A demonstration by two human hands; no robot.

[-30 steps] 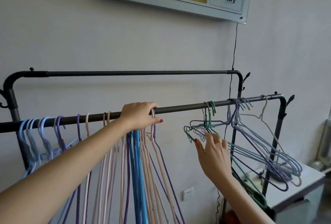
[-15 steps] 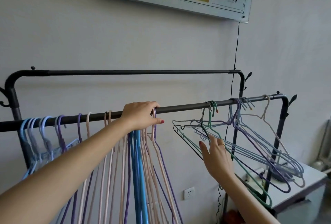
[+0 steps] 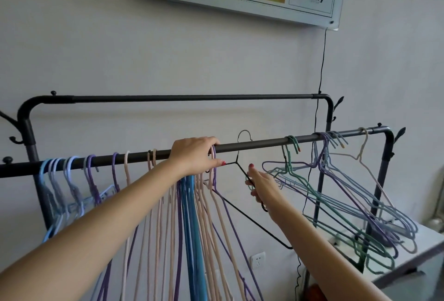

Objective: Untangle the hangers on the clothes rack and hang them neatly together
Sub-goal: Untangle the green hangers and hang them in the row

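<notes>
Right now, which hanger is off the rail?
The black hanger in the right hand: its hook rises above the rail, between the neat bunch and the tangled green and purple ones.

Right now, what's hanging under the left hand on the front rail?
Under the left hand hangs a tight bunch of blue, beige and purple hangers from the front rail. The hand covers most of their hooks; one purple hook shows beside its fingers.
</notes>
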